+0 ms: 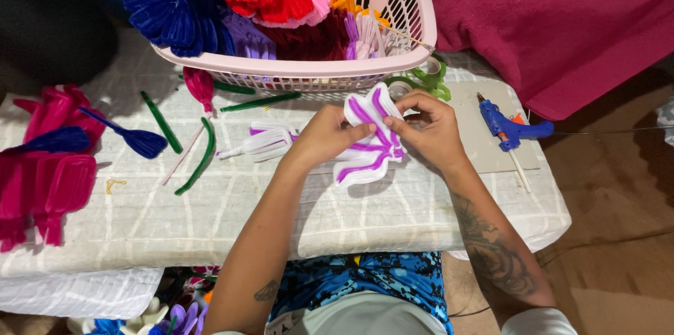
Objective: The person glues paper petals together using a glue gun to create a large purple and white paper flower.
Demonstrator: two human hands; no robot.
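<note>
On the counter [210,216], a pink basket [414,19] at 12 o'clock brims with finished flowers. At centre, a white-and-purple flower [368,159], its petals formed, seems nearly assembled: left hand [324,135] and right hand [430,128] pinch its top petals. Green stems [203,156] lie unused at 9 o'clock.

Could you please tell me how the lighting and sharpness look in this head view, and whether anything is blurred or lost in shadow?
Head view: even, soft light on the white cloth, no glare; the white and purple flower between left hand and right hand is fairly sharp; the top-left corner falls into dark shadow; the blue glue gun is clear.
</note>
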